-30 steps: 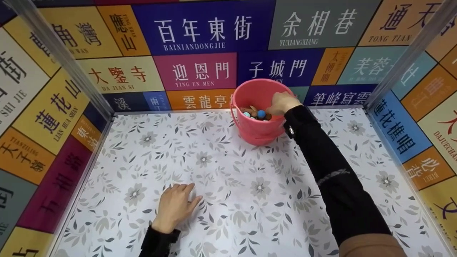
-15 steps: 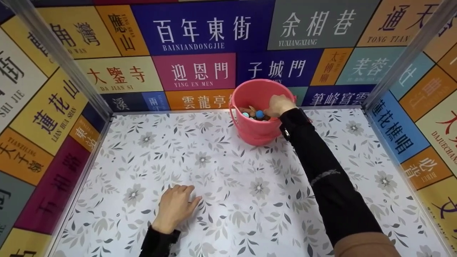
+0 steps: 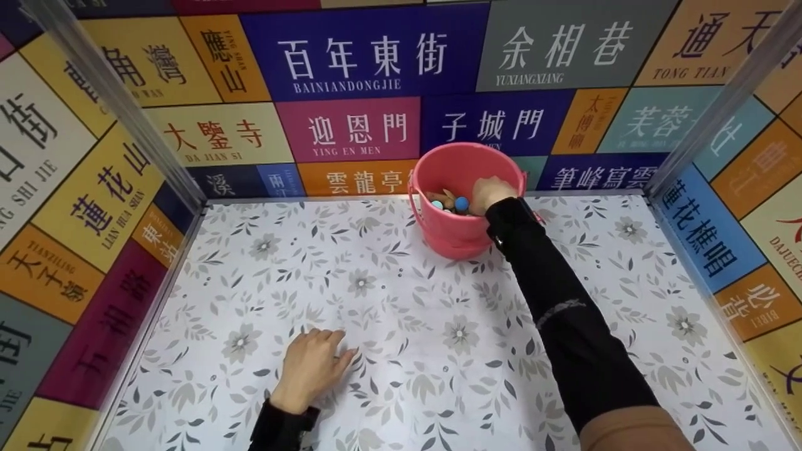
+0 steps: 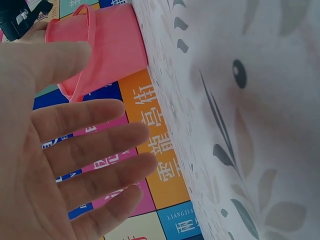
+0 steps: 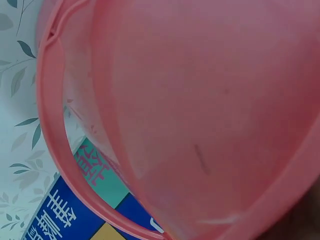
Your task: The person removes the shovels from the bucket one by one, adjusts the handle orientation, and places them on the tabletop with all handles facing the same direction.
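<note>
Right hand (image 3: 490,195) deeper inside pink bucket (image 3: 452,238), left hand (image 3: 310,366) over floral surface (image 3: 401,307)

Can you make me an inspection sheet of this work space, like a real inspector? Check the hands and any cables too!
Surface: white, printed with grey leaves and flowers.
Job's things: pink bucket, upright near the back wall; blue ball, pale ball and brown pieces inside.
Clutter: nothing seen.
Hands: left hand, fingers extended, holding nothing; right hand inside the bucket, fingertips hidden.
Cables: nothing seen.
Surroundings: walls of coloured panels with big characters.
</note>
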The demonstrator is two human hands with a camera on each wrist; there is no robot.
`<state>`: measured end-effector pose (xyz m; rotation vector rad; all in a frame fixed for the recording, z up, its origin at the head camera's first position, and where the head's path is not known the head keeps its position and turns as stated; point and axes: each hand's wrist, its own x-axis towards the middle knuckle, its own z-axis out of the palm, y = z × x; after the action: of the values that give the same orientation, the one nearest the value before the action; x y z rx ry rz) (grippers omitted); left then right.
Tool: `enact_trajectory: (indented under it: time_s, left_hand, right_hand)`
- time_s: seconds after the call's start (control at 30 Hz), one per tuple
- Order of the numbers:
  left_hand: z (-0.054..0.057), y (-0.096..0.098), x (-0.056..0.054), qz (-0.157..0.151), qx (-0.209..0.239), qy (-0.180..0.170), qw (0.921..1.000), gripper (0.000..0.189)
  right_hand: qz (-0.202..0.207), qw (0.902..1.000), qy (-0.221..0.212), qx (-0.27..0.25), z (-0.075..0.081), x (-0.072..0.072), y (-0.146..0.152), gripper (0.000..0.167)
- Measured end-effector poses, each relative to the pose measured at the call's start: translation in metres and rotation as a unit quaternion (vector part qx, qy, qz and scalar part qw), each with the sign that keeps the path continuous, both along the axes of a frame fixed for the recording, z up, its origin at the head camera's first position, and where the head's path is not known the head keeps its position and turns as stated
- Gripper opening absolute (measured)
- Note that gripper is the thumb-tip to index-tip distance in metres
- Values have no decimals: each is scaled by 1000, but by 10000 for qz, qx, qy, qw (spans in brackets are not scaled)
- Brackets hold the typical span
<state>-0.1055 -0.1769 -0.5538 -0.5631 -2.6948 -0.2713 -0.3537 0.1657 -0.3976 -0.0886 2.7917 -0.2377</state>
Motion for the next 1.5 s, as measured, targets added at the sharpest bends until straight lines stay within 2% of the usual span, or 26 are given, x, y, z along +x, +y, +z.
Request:
enact_trajectory:
  time_s: [0.27,0.57,0.97,1.23,1.33,1.5]
  left_hand:
    - [1,-1,1,6,-56,77,10000,34]
    - [2,-3,2,-7,-63,-5,10000,33]
    - [0,-2,3,6,-65,-1,10000,29]
    - [-1,-1,4,-62,-41,36,10000,26]
    - [-1,-1,4,-87,-47,80,9999,26]
    - [0,-1,5,-81,-56,112,9999,27]
  right_hand:
    - [-66,9999,28,89,0,-1,-3,46]
    - [227,9991,-266,239,3,-3,-4,36]
    - [381,9986,100,347,10,1,-4,30]
    - [543,9977,63,402,17,7,-6,26]
    - [568,9971,172,485,19,9,-4,24]
    - [519,9967,301,548,25,8,-1,35]
